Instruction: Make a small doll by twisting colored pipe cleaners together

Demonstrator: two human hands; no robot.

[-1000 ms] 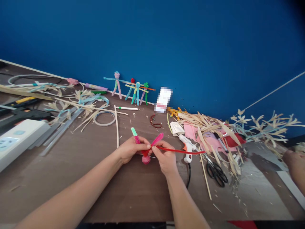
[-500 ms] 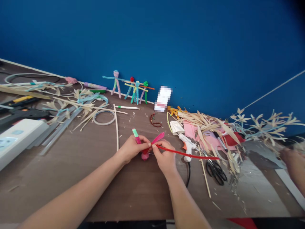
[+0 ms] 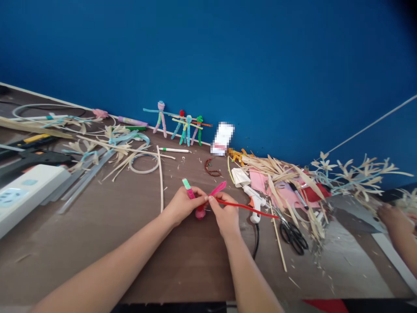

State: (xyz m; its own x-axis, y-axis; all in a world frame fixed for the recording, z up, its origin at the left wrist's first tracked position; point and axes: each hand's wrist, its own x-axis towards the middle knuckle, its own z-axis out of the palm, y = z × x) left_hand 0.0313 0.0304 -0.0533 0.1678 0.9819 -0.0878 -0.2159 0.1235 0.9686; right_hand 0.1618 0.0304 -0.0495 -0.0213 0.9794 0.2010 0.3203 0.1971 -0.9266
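Note:
Held in my left hand, whose fingers are closed, is a pink pipe-cleaner figure with a rounded lower end. One of its limbs ends in a mint-green tip above the knuckles. My right hand pinches a red pipe cleaner close against the figure, and its long free end stretches right towards the scissors. A flat pink loop sticks up between the hands. Both thumbs nearly meet, and the fingers hide the join.
Several pipe-cleaner figures lean on the blue wall, left of a blurred phone-like screen. A white glue gun and pale strips lie right. A power strip stands left. Another person's hand shows far right.
The red pipe cleaner's free end has drawn in leftward and now reaches less far past the glue gun. Both hands stay together at the figure. The view has shifted slightly.

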